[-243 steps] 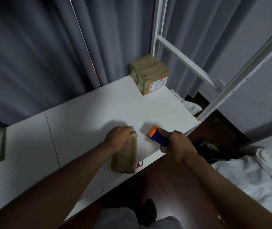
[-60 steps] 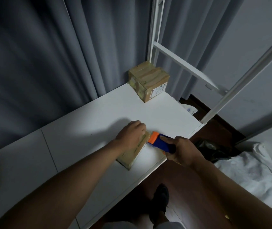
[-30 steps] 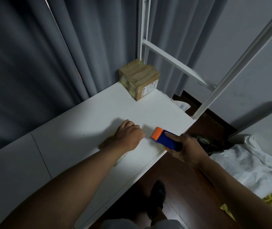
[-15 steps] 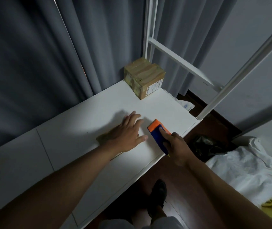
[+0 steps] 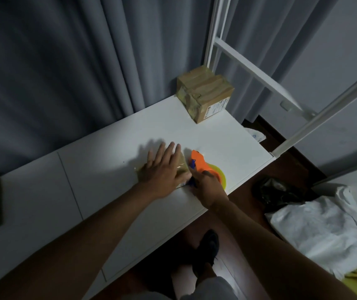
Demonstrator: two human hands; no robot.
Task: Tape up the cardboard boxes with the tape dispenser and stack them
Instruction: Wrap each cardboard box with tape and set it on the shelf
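We press our left hand, fingers straight and spread, flat on a small flat brown cardboard box lying on the white table near its front edge. Our right hand curls round the handle of the orange and blue tape dispenser, which touches the box's right side. A taped brown cardboard cube stands at the far corner, well apart.

left hand on box, dispenser right
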